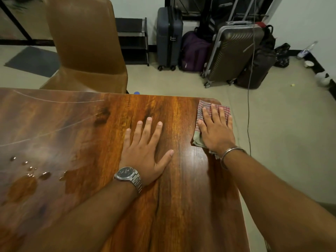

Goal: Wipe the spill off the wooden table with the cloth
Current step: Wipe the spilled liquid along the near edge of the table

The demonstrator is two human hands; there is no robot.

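A red-and-white checked cloth [203,108] lies at the far right corner of the wooden table [181,197]. My right hand [215,129] presses flat on top of it, fingers spread, a metal bangle on the wrist. My left hand [146,150], wearing a steel watch, rests flat and open on bare wood near the middle of the table, apart from the cloth. The spill [29,180], a puddle with several droplets, sits at the table's left side, well away from both hands.
A brown leather chair [85,44] stands behind the table's far edge. Suitcases [234,51] and bags line the back wall. A thin cable [249,110] hangs down to the right of the table. A dark mat [32,60] lies on the floor at left.
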